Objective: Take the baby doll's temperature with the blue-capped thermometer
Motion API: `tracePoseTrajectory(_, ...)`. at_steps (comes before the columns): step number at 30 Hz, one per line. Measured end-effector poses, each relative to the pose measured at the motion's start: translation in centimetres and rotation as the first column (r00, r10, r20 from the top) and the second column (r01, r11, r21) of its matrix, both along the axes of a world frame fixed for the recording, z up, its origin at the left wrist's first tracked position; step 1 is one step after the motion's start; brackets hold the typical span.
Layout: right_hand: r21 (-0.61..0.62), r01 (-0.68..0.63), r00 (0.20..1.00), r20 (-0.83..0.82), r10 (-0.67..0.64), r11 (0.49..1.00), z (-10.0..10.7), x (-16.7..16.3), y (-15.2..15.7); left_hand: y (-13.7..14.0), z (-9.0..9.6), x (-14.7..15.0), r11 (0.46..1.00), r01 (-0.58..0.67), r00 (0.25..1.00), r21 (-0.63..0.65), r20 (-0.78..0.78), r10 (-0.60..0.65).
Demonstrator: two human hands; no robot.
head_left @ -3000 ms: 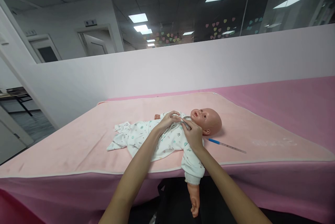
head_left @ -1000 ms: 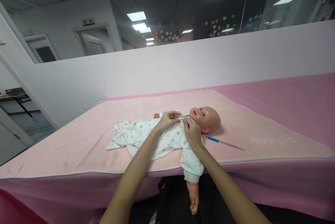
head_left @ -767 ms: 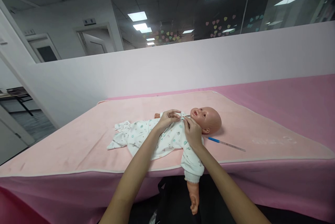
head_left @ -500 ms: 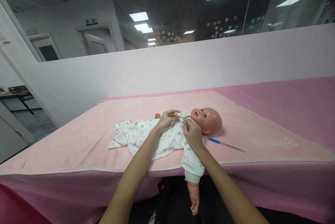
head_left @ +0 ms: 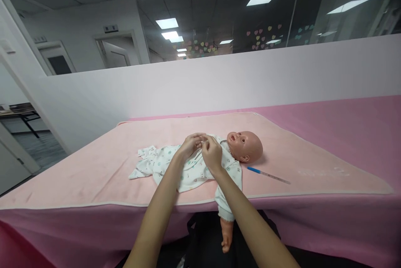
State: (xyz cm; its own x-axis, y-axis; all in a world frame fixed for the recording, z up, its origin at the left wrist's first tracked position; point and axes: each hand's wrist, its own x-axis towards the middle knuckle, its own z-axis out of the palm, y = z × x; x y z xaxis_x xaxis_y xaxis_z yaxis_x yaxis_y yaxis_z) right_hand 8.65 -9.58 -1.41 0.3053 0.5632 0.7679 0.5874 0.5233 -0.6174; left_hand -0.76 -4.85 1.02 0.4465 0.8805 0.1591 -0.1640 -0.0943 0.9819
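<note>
A baby doll (head_left: 247,146) lies on its back, head to the right, in a white printed baby outfit (head_left: 197,176). Both my hands meet over its chest. My left hand (head_left: 191,143) has its fingers curled at the front of the garment, and my right hand (head_left: 212,154) pinches right beside it. Between the fingertips is a bit of the outfit's front; the exact part is too small to make out. One doll arm (head_left: 227,234) hangs over the table's near edge, below my right forearm.
A blue-capped glass thermometer (head_left: 268,174) lies to the right of the doll on the peach blanket (head_left: 103,155). Pink cloth (head_left: 360,122) covers the table beneath. Behind stands a white half-wall (head_left: 200,86) with glass above it.
My two hands have moved left from near the doll's collar, down its chest. The doll's hanging arm has shifted slightly left.
</note>
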Motion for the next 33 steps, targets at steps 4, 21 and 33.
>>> tracePoseTrajectory(4, -0.018, 0.057, 0.991, -0.124, -0.059, 0.998, -1.9, 1.2, 0.3, -0.2, 0.7, -1.9, 0.986, 0.164, 0.943, -0.008, -0.293, -0.159)
tracePoseTrajectory(21, -0.056, 0.028, 0.997, 0.068, -0.024, 0.998, -2.1, 1.4, -0.3, -1.3, -0.6, -2.5, 0.966, 0.105, 0.928, 0.237, -0.373, -0.009)
tracePoseTrajectory(33, -0.061, 0.059, 0.998, 0.005, -0.059, 0.996, -2.2, 1.6, -0.2, -1.7, -0.2, -2.8, 0.943, 0.184, 0.911, 0.279, -0.409, -0.057)
